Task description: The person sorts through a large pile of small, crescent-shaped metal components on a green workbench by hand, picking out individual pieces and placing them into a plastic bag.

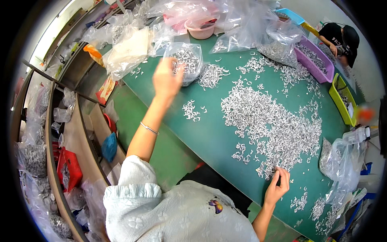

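A wide heap of small silver curved metal pieces (270, 121) covers the green table (213, 137). My right hand (277, 185) rests at the near edge of that heap, fingers pinched on a few pieces. My left hand (166, 78) is stretched out and raised, a little blurred, at the mouth of an open clear plastic bag (186, 60) part filled with the same pieces. Whether it holds pieces cannot be told. A small cluster of pieces (191, 111) lies between the bag and the heap. A thin bracelet (149, 128) circles my left forearm.
More clear bags (129, 44) crowd the far table edge, with a pink bowl (200, 29). A purple tray (316, 60) and a yellow-green bin (342, 97) hold pieces at right. Another person (342, 40) sits at the far right. A bag (342, 161) lies near right; shelves (68, 161) stand left.
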A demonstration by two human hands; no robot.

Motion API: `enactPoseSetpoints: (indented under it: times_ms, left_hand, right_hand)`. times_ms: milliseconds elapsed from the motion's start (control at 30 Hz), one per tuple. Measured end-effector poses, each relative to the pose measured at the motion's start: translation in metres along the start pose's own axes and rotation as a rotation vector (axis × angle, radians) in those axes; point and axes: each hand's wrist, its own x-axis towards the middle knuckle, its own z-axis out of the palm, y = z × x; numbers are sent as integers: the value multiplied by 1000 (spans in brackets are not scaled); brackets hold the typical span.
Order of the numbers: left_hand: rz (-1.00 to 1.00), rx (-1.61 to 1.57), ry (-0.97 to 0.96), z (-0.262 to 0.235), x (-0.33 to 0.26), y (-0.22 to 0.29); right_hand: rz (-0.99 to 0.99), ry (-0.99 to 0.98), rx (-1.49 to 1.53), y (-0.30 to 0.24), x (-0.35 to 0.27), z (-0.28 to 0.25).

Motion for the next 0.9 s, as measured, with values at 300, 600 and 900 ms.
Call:
enactPoseSetpoints:
  times_ms: [300, 600, 900]
  left_hand:
    - [268, 368, -465, 44, 9, 6]
    - [-89, 23, -17, 22, 12, -37]
    - [-60, -73, -161, 21, 14, -31]
  right_hand:
    - [31, 10, 49, 3, -5, -1]
    - [11, -13, 30, 2, -3, 1]
    - [15, 6, 27, 3, -3, 2]
